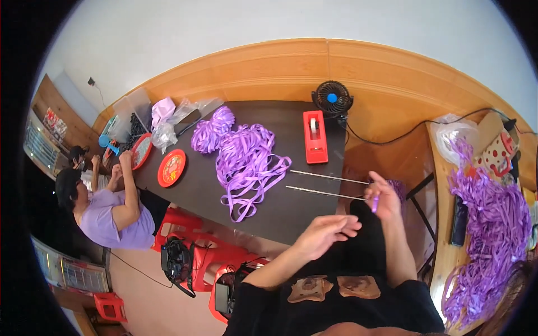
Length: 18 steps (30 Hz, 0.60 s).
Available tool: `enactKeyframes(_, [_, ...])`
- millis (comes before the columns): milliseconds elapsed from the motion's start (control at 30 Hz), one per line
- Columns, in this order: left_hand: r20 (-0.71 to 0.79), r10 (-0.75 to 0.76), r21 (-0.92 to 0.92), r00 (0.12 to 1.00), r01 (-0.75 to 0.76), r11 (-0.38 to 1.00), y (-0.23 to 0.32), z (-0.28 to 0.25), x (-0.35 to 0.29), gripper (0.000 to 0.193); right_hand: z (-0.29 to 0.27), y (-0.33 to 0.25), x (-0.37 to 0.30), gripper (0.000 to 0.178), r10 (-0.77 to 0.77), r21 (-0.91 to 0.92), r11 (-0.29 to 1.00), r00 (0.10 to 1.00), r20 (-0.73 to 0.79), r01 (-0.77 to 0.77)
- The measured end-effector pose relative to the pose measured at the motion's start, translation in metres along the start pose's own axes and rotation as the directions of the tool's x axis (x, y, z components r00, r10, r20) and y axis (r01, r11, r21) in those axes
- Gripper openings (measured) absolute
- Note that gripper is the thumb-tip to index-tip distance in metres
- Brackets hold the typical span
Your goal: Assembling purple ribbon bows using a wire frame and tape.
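Observation:
Two thin metal rods (328, 177) run side by side from the dark table (196, 193) out past its right edge. At their outer ends is my right hand (385, 197), its fingers closed around a short piece of purple ribbon (375, 204). My left hand (328, 235) hovers nearer my body, below the rods. Its fingers are half bent and apart, and nothing shows in them. A loose heap of purple ribbon (246, 151) lies on the table left of the rods, touching a rounder purple bundle (213, 130).
A red tape dispenser (315, 137) and a black fan (332, 98) stand beyond the rods. Red plates (171, 168) lie on the left. More purple ribbon (487, 224) covers a wooden table at right. Another person (109, 215) sits at left, near red stools (216, 263).

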<state>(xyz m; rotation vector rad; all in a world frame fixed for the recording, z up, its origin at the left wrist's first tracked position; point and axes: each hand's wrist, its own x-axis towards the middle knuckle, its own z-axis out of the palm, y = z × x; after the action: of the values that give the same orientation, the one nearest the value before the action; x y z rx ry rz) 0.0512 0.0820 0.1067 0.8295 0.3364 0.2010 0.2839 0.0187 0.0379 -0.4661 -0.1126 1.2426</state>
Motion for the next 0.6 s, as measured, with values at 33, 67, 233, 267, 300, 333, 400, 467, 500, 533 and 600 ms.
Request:
enactKeyframes(33, [-0.029,0.041,0.143,0.999,-0.037,0.989,0.008,-0.006,-0.01,0.027,-0.008,-0.014,-0.004,0.034,-0.028,-0.039,0.999,0.996,-0.088,0.025])
enactKeyframes(67, [-0.06,0.169,0.312,0.984,-0.143,0.939,0.014,-0.018,-0.016,0.021,-0.031,-0.031,-0.002,0.032,-0.021,-0.075,0.997,1.0,-0.012,0.02])
enactKeyframes(233, [0.073,0.827,0.997,0.557,-0.068,-0.043,0.068,-0.067,-0.013,0.007,-0.097,-0.093,0.001,0.035,-0.625,-0.897,0.428,0.679,-0.385,-0.114])
enactKeyframes(267, [0.157,0.847,0.983,0.508,0.001,-0.183,0.076,-0.077,-0.005,0.006,-0.129,-0.101,0.002,0.035,-0.785,-0.972,0.199,0.572,-0.236,-0.128])
enactKeyframes(300, [0.204,0.824,0.962,0.528,0.048,-0.269,0.086,-0.084,0.003,0.006,-0.16,-0.104,0.001,0.032,-0.782,-0.964,0.257,0.572,-0.247,-0.064])
enactKeyframes(333, [0.244,0.798,0.931,0.551,0.097,-0.351,0.094,-0.092,0.009,0.007,-0.18,-0.103,-0.003,0.03,-0.776,-0.949,0.314,0.576,-0.258,-0.003])
enactKeyframes(400, [0.169,0.791,0.916,0.588,0.202,-0.346,0.108,-0.107,0.009,0.019,-0.13,-0.06,-0.011,0.023,-0.7,-0.955,0.279,0.702,-0.133,0.098])
enactKeyframes(467, [0.074,0.748,0.885,0.659,0.303,-0.354,0.123,-0.105,0.02,0.024,-0.087,-0.031,-0.024,0.019,-0.66,-0.95,0.274,0.748,-0.072,0.151])
enactKeyframes(500, [0.119,0.721,0.882,0.683,0.261,-0.393,0.127,-0.112,0.024,0.02,-0.074,-0.021,-0.027,0.017,-0.643,-0.951,0.265,0.764,-0.052,0.158])
enactKeyframes(533, [0.163,0.692,0.876,0.703,0.219,-0.429,0.129,-0.123,0.028,0.017,-0.062,-0.013,-0.031,0.016,-0.625,-0.953,0.254,0.78,-0.032,0.165])
enactKeyframes(600, [0.171,0.724,0.911,0.669,0.172,-0.374,0.133,-0.135,0.033,0.01,-0.036,-0.006,-0.039,0.015,-0.609,-0.963,0.169,0.791,0.065,0.21])
